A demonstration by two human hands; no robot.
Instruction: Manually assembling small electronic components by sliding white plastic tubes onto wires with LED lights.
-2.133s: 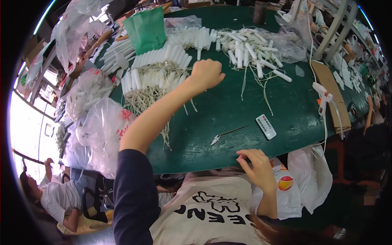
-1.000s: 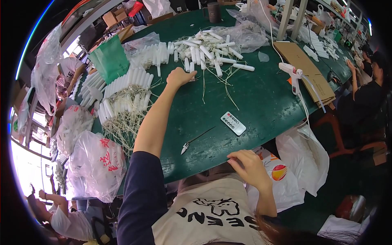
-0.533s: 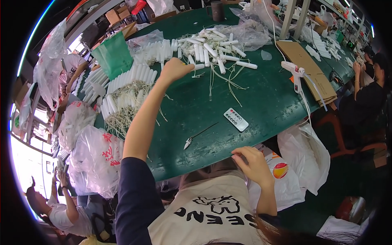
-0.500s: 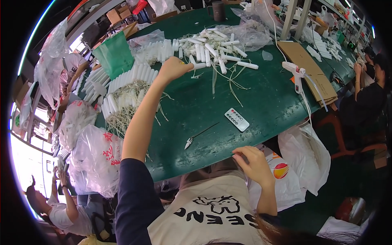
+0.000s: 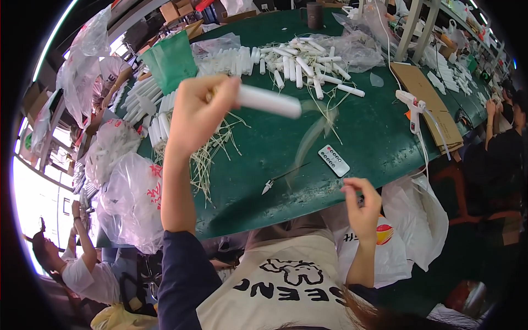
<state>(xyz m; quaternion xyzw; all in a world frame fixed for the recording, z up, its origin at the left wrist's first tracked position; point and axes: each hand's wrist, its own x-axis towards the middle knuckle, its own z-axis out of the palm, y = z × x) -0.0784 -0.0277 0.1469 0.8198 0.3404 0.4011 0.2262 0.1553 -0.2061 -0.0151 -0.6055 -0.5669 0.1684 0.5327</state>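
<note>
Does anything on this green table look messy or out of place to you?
Yes: the heap of white tubes beyond the remote lies jumbled at different angles, while the row of tubes to its left is lined up. Pale scuffs also mark the tabletop near its front edge.

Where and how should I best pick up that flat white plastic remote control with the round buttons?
Probably by pinching across its two long edges, near the middle: the flat white remote control lies face up on the dark green table, so its edges offer the likeliest hold. Come from the near side, slightly above, with your right hand, close by and seemingly empty.
</note>
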